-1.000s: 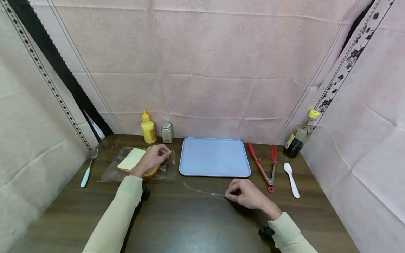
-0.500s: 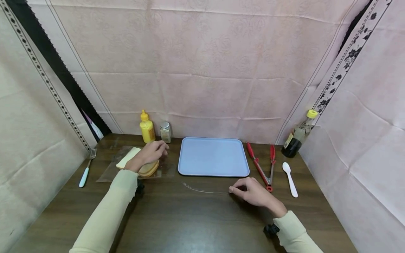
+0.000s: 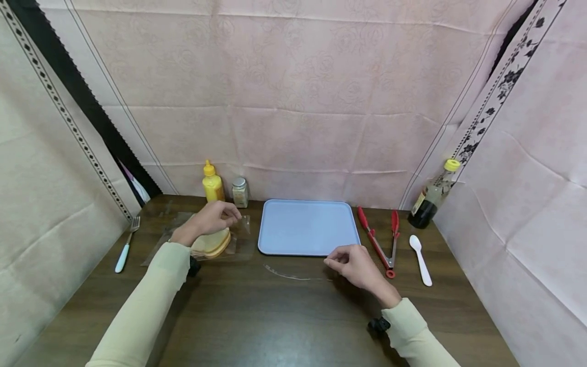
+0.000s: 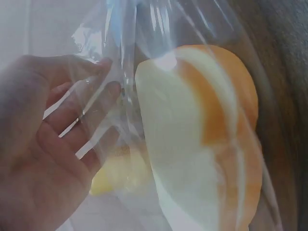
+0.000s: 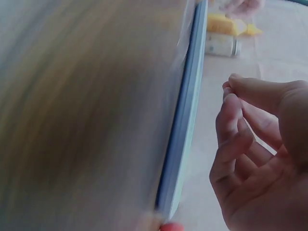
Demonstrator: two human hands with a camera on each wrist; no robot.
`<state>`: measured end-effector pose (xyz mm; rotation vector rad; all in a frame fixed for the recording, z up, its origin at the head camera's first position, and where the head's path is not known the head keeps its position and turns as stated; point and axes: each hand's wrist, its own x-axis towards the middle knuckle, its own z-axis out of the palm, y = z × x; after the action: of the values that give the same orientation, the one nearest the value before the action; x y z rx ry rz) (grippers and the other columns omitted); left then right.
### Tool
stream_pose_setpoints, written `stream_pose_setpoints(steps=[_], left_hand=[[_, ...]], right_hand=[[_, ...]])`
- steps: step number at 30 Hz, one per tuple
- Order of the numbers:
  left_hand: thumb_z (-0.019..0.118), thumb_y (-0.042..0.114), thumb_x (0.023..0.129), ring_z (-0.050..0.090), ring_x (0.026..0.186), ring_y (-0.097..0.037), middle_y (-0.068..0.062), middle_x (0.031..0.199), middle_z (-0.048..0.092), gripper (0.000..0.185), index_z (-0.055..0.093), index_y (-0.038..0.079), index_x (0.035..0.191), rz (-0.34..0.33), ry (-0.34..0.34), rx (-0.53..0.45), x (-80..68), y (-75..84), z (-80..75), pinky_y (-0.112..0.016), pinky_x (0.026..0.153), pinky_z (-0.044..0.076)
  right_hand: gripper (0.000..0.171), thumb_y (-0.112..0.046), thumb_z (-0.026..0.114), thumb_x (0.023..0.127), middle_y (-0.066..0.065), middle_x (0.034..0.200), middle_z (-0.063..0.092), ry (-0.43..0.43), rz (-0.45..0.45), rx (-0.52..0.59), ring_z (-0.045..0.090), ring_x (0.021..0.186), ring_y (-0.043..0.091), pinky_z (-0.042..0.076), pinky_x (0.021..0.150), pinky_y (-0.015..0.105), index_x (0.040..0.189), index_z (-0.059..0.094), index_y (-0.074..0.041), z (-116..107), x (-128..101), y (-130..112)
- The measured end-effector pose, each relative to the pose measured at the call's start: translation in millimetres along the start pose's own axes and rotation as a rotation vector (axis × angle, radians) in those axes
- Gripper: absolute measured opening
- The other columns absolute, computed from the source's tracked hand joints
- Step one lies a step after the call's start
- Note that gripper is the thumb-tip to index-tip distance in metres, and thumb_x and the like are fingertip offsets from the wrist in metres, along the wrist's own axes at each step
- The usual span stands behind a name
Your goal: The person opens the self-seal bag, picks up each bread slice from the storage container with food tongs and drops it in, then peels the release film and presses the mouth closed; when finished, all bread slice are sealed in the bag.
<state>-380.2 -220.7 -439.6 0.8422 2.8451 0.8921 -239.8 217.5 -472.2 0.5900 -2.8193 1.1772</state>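
Observation:
My left hand (image 3: pixel 211 219) is over the clear plastic bag (image 3: pixel 243 234) of sliced bread (image 3: pixel 213 244) at the table's left. In the left wrist view the fingers are loosely spread, and clear film overlaps the fingertips beside the bread (image 4: pixel 178 144). My right hand (image 3: pixel 355 265) hovers by the front right corner of the light blue tray (image 3: pixel 309 229). Its thumb and index tips meet in the right wrist view, fingers loosely bent, nothing visible between them. A thin clear strip (image 3: pixel 293 277) lies on the table left of this hand.
Behind the bag stand a yellow squeeze bottle (image 3: pixel 213 183) and a shaker jar (image 3: pixel 240 192). Red-handled tongs (image 3: pixel 390 255), a white spoon (image 3: pixel 422 262) and a bottle of dark liquid (image 3: pixel 431 199) are at the right. A fork (image 3: pixel 127 244) lies far left.
The right hand has let go of the clear strip and moved back toward the tray. The left hand has shifted left over the bag, whose right side reappears.

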Motion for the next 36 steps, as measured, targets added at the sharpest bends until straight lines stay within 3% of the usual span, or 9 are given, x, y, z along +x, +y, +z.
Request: stream_pose_setpoints(steps=[6, 10, 13, 16, 21, 27, 31, 36], left_hand=[[0.07, 0.01, 0.105, 0.076, 0.108, -0.031, -0.01, 0.11, 0.081, 0.011, 0.08, 0.009, 0.111, -0.023, 0.183, -0.066, -11.8, -0.7, -11.2, -0.054, 0.095, 0.061], [0.069, 0.017, 0.107, 0.075, 0.115, -0.034, -0.011, 0.114, 0.081, 0.015, 0.079, 0.01, 0.115, -0.049, 0.289, -0.087, -19.7, 4.4, -18.0, -0.056, 0.098, 0.06], [0.069, 0.022, 0.108, 0.075, 0.115, -0.034, -0.009, 0.117, 0.082, 0.017, 0.079, 0.012, 0.118, -0.057, 0.353, -0.1, -23.4, 9.0, -20.8, -0.057, 0.1, 0.06], [0.07, 0.026, 0.108, 0.076, 0.114, -0.034, -0.007, 0.117, 0.082, 0.018, 0.079, 0.015, 0.118, -0.063, 0.4, -0.112, -25.6, 14.0, -22.3, -0.057, 0.099, 0.06], [0.069, 0.031, 0.108, 0.077, 0.113, -0.034, -0.007, 0.116, 0.082, 0.021, 0.08, 0.015, 0.118, -0.06, 0.439, -0.116, -29.0, 23.4, -25.2, -0.057, 0.097, 0.061], [0.07, 0.029, 0.108, 0.078, 0.11, -0.032, -0.006, 0.114, 0.083, 0.02, 0.08, 0.015, 0.117, -0.033, 0.466, -0.117, -39.8, 38.3, -32.5, -0.056, 0.093, 0.063], [0.07, 0.031, 0.108, 0.077, 0.111, -0.031, -0.006, 0.114, 0.082, 0.022, 0.08, 0.014, 0.118, -0.026, 0.47, -0.126, -47.3, 46.9, -36.8, -0.057, 0.099, 0.061], [0.071, 0.031, 0.107, 0.077, 0.109, -0.029, -0.006, 0.114, 0.083, 0.021, 0.08, 0.014, 0.116, -0.013, 0.475, -0.118, -56.1, 52.3, -41.4, -0.055, 0.098, 0.062]], right_hand=[[0.014, -0.019, 0.075, 0.104, 0.006, 0.096, 0.082, -0.088, -0.071, 0.107, 0.076, 0.078, 0.022, 0.06, 0.069, 0.024, 0.111, 0.082, -0.009, 34.9, 20.4, -30.5], [0.018, -0.024, 0.073, 0.106, 0.008, 0.097, 0.083, -0.189, -0.102, 0.207, 0.077, 0.076, 0.029, 0.064, 0.065, 0.032, 0.112, 0.082, -0.01, 67.7, 37.7, -53.9], [0.025, -0.03, 0.071, 0.108, 0.009, 0.101, 0.083, -0.271, -0.108, 0.274, 0.078, 0.08, 0.03, 0.065, 0.065, 0.036, 0.118, 0.083, -0.011, 94.4, 49.9, -72.7], [0.03, -0.035, 0.071, 0.107, 0.008, 0.103, 0.083, -0.284, -0.086, 0.325, 0.078, 0.082, 0.026, 0.065, 0.067, 0.033, 0.123, 0.082, -0.012, 119.9, 61.0, -89.9], [0.031, -0.041, 0.073, 0.105, 0.013, 0.092, 0.083, -0.125, 0.03, 0.432, 0.077, 0.074, 0.031, 0.063, 0.06, 0.035, 0.119, 0.084, -0.016, 150.5, 77.5, -114.5], [0.041, -0.048, 0.075, 0.102, 0.016, 0.092, 0.083, 0.094, 0.175, 0.513, 0.08, 0.073, 0.029, 0.065, 0.061, 0.046, 0.106, 0.086, -0.009, 163.9, 91.0, -134.0], [0.039, -0.046, 0.076, 0.102, 0.015, 0.095, 0.083, 0.159, 0.223, 0.553, 0.079, 0.068, 0.022, 0.065, 0.06, 0.043, 0.105, 0.085, -0.009, 168.1, 95.9, -134.6], [0.026, -0.033, 0.075, 0.104, 0.018, 0.098, 0.083, 0.182, 0.199, 0.601, 0.079, 0.068, 0.024, 0.061, 0.056, 0.032, 0.11, 0.083, -0.009, 167.4, 98.0, -131.3]])
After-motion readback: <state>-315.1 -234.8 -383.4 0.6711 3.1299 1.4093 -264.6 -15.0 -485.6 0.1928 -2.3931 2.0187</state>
